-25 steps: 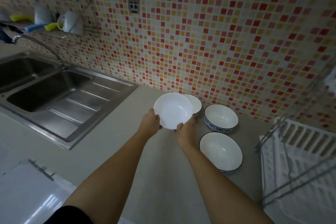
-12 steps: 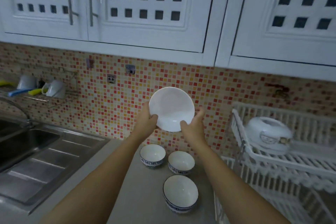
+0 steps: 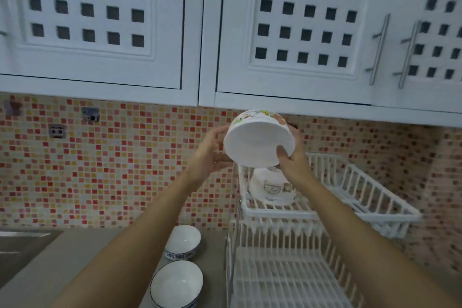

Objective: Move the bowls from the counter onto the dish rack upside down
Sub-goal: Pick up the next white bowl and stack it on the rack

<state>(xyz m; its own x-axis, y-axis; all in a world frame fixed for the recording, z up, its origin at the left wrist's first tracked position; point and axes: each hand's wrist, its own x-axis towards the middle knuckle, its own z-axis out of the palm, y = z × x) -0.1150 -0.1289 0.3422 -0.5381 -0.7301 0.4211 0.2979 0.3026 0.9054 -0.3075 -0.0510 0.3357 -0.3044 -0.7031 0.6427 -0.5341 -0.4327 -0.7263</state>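
I hold a white bowl (image 3: 255, 142) with a coloured pattern on its outside, raised above the upper tier of the white dish rack (image 3: 362, 192). The bowl's opening tilts toward me and down. My left hand (image 3: 212, 152) grips its left side and my right hand (image 3: 292, 157) grips its lower right rim. An upturned patterned bowl (image 3: 271, 187) rests on the upper tier just below. Two blue-rimmed white bowls stand upright on the counter, one further back (image 3: 183, 241) and one nearer (image 3: 176, 282).
White cabinets (image 3: 287, 32) with metal handles hang close above the raised bowl. The mosaic tile wall (image 3: 112, 162) runs behind. The rack's lower tier (image 3: 282, 272) sits right of the counter bowls. A sink edge (image 3: 15, 245) shows at far left.
Both hands have carried the bowl up and to the right, from over the counter to above the rack's upper tier, and tipped it so the patterned outside shows on top.
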